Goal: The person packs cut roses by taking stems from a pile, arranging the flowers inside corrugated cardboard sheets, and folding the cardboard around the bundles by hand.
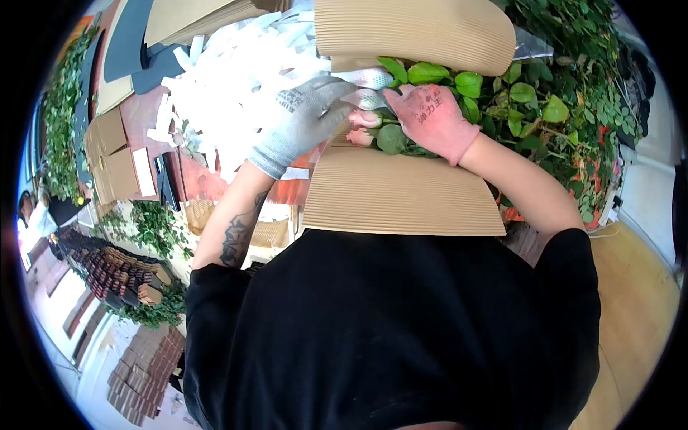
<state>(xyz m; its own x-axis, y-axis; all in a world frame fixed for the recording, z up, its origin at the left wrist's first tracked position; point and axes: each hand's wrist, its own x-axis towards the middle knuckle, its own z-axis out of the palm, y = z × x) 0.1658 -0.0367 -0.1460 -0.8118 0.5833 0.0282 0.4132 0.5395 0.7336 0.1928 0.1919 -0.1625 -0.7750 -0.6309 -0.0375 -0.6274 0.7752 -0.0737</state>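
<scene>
My left hand (301, 118), in a grey-white glove, has thumb and fingers closed around the end of a white foam net sleeve (369, 99) that covers a rose head. My right hand (433, 120), in a red glove, is closed at the sleeve's other end, around the rose's stem; its fingertips are partly hidden. Just beyond lies another sleeved rose head (365, 77). Nearer to me, pink roses (360, 137) rest bare, with green leaves (469, 84) to their right. Beneath them spreads a sheet of corrugated cardboard (405, 193), its far part (416, 32) curving up.
A large heap of white foam sleeves (233, 79) covers the table (136, 107) at left. Leafy rose stems (566, 107) are piled at right. Folded brown cardboard (111, 158) lies at the left edge. Stacked boxes (147, 369) stand on the floor at lower left.
</scene>
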